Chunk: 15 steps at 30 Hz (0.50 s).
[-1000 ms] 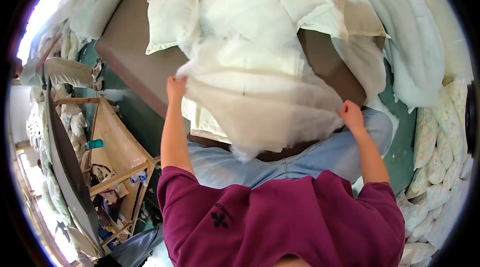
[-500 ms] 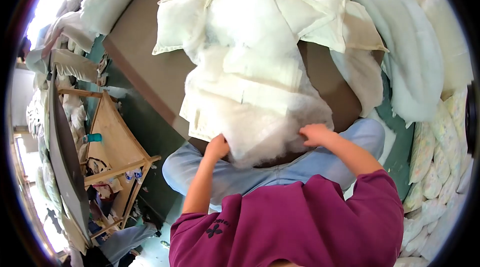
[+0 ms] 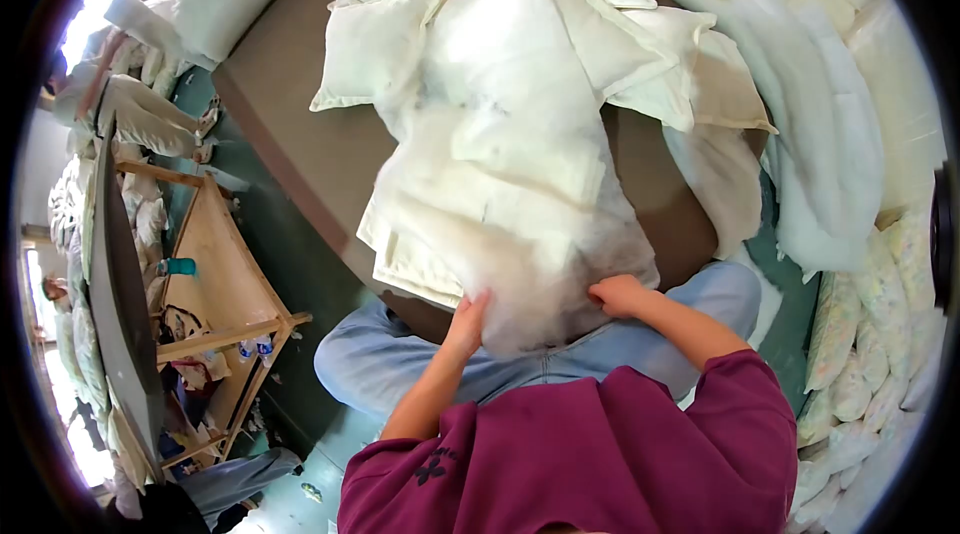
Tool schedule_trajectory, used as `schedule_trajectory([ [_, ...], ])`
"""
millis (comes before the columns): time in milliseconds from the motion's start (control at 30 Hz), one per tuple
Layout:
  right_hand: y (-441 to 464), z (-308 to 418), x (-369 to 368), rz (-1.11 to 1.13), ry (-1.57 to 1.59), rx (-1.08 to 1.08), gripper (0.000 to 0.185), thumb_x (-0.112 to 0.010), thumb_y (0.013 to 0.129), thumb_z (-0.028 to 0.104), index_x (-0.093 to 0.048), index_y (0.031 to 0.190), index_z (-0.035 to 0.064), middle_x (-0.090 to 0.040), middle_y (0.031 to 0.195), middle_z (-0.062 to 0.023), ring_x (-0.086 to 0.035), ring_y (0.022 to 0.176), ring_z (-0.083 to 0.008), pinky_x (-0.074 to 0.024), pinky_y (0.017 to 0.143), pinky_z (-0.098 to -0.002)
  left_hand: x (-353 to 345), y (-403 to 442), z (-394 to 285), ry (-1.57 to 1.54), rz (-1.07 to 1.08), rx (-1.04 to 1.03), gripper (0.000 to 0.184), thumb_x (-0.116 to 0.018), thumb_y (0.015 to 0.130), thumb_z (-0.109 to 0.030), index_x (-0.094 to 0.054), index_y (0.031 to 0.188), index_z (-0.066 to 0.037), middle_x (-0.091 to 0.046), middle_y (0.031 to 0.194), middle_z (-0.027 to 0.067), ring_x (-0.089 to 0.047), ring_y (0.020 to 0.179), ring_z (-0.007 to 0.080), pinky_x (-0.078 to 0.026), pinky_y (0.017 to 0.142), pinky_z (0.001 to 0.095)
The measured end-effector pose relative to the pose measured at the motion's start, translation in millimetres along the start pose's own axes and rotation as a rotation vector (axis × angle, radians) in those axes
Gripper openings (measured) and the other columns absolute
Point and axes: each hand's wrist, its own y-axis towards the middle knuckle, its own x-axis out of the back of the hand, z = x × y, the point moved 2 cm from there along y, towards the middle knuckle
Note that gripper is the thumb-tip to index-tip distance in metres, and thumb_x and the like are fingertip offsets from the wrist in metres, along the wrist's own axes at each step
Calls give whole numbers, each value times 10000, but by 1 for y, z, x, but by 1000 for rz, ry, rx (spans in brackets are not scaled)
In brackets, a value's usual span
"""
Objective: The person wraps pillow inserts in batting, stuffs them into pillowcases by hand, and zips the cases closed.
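A thin sheet of white fluffy batting lies over white fabric covers on the brown table, its near end hanging toward my lap. My left hand is closed on the batting's near left edge, fingers pointing up. At the near right edge my right hand is closed on the same sheet, its fingertips sunk in the fluff. Under the batting, the hemmed edge of a white cover shows at the left.
White pillow covers lie at the far side of the brown table. More batting hangs at the right, beside stacked cushions. A wooden frame stands at the left. Other people are partly visible at the left.
Both hands have come inward and nearer my body from their wide spread. The batting between them has dropped onto the covers and bunched at its near end.
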Motion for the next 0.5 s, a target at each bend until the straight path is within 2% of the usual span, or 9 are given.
schedule_trajectory([
  [100,-4,-3,-6,97,37,-23,170,-589,748,139,-621,915,138,-666,937,-88,-628,915,-305,-486,734,-437,19,3,-26,746,70,-81,328,-664,894,-186,-614,1153,9,-676,1042,71,-635,952,196,-504,829,322],
  [133,-8,-5,-10,126,65,-25,180,-589,750,148,-625,926,135,-668,944,-90,-627,921,-305,-487,742,-435,32,1,-41,881,8,-149,359,-723,825,-143,-626,1139,0,-702,966,78,-660,848,189,-517,771,320],
  [167,-10,-7,-12,154,94,-27,190,-588,753,156,-628,937,131,-670,951,-92,-626,928,-306,-488,750,-432,57,4,-52,1035,-39,-347,349,-736,803,-219,-634,1073,-24,-705,938,110,-674,818,217,-522,733,347],
  [200,-10,-8,-13,176,133,-26,213,-593,759,175,-632,962,126,-671,972,-98,-625,943,-305,-489,768,-428,57,-9,-82,1558,-303,-187,391,-741,771,-335,-622,985,-30,-692,917,146,-675,826,292,-518,704,407],
  [233,-11,-9,-12,196,171,-25,238,-597,765,195,-637,988,121,-671,993,-103,-623,958,-304,-489,785,-424,72,-17,-95,1778,-456,-172,442,-724,760,-433,-611,927,-40,-685,905,147,-656,862,348,-504,692,465],
  [300,-10,-6,-7,260,205,-19,308,-609,777,239,-635,1056,110,-669,1041,-113,-620,989,-304,-489,823,-415,150,-8,-90,1983,-547,51,439,-754,735,-417,-613,987,-86,-696,978,106,-667,916,321,-515,726,455],
  [333,-10,-3,-4,302,203,-14,354,-617,783,264,-630,1098,104,-667,1067,-117,-618,1005,-304,-488,843,-411,157,-6,-101,2010,-550,275,455,-769,721,-386,-607,1024,-87,-666,1096,103,-659,957,326,-518,744,451],
  [433,-14,11,18,387,180,49,530,-644,810,385,-580,1237,78,-643,1164,-126,-602,1073,-300,-474,911,-393,102,-18,-139,2007,-724,71,446,-756,741,-344,-599,1058,-72,-601,1224,126,-623,1051,315,-511,795,428],
  [500,-16,25,63,414,170,113,550,-647,830,401,-564,1260,68,-638,1180,-124,-600,1083,-286,-473,918,-376,57,-10,-158,1872,-662,-385,464,-716,785,-311,-569,1151,-66,-551,1292,135,-568,1135,314,-480,884,432],
])
